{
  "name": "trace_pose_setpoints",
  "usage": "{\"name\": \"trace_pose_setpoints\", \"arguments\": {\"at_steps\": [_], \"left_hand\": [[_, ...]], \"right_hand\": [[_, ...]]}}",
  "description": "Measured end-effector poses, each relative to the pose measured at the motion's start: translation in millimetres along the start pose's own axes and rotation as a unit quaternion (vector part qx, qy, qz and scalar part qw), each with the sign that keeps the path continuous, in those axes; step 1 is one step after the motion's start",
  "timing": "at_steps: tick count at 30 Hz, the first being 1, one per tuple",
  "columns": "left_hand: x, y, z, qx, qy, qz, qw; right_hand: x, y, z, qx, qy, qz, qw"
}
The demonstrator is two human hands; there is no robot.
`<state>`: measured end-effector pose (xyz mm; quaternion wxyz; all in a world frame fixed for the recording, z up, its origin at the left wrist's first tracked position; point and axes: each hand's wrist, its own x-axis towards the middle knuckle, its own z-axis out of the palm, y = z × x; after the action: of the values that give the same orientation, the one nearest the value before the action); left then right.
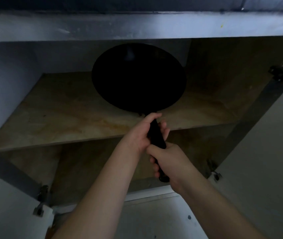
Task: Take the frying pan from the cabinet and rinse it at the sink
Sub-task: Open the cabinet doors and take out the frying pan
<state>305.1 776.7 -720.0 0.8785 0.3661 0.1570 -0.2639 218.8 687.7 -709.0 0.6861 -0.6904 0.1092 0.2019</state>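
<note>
Both hands clenched on the handle: left hand [141, 133] at 12 o'clock above right hand [167, 159]. Round black metal frying pan [138, 77] looks front-heavy, so that two-handed grip seems smart.

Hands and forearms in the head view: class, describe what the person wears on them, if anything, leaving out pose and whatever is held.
Both forearms are bare as far as the picture shows, with no sleeves in view. The left hand and right hand wear no gloves. No watch, bracelet or ring can be made out, though the light is dim.

Both hands' fingers [163, 130] hide much of the pan handle [155, 133].
</note>
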Motion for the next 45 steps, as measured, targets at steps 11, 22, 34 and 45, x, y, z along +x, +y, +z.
{"name": "trace_pose_setpoints", "arguments": {"at_steps": [11,22,34,45], "left_hand": [[4,-5,-4,-0.021,0.037,-0.057,0.997],[-14,-22,29,0.011,0.132,-0.092,0.987],[-111,-30,78,0.079,0.202,-0.226,0.95],[-237,-54,123,0.028,0.239,-0.297,0.924]], "right_hand": [[2,13,-3,-0.064,0.026,-0.024,0.997],[-27,-2,-14,-0.119,0.068,0.045,0.99],[-142,-65,-3,-0.102,0.057,0.206,0.971],[-270,-108,10,-0.128,0.037,0.297,0.946]]}}
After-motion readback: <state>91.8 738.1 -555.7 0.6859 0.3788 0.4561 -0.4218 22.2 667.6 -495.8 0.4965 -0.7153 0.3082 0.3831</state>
